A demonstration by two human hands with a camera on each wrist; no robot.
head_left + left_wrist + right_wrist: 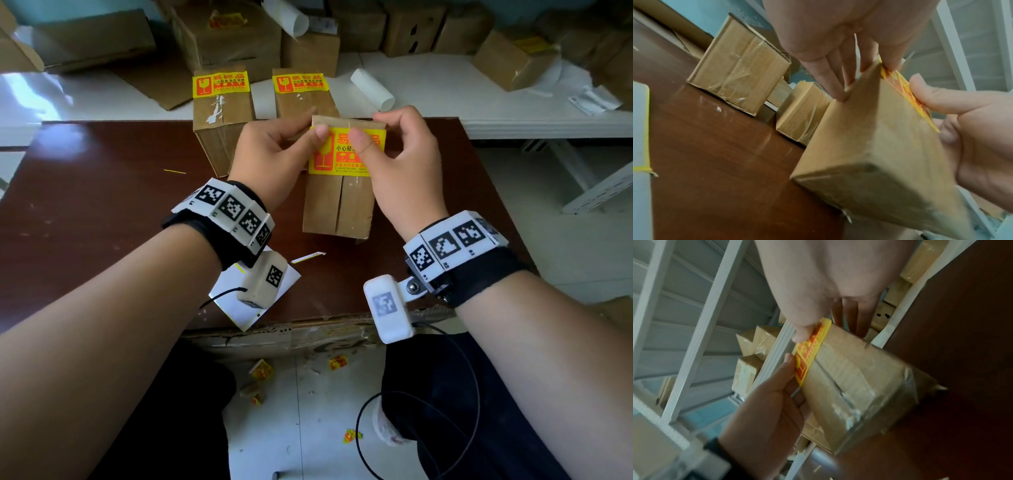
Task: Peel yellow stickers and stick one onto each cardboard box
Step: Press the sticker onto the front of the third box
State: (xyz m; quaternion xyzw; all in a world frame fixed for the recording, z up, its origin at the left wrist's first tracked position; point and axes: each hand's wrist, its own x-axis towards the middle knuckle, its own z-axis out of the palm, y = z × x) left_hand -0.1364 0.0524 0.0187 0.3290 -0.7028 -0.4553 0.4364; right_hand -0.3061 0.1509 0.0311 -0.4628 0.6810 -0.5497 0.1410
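A brown cardboard box (337, 205) (879, 146) (855, 378) is held between both hands over the dark table (85, 205). A yellow sticker (342, 159) (906, 91) (809, 350) with red print covers its upper face. My left hand (274, 147) (838, 40) (766, 410) grips the box's left side, thumb on the sticker's upper left. My right hand (400, 154) (962, 113) (828, 280) grips the top right edge, thumb pressing the sticker's middle. Behind stand two boxes (222, 116) (301, 99), each with a yellow sticker (221, 84) (300, 83).
A white backing sheet (226, 301) lies near the table's front edge under my left wrist, a thin strip (308, 257) beside it. A white paper roll (373, 89) and several more boxes (513, 61) sit on the white surface behind. Sticker scraps (262, 370) litter the floor.
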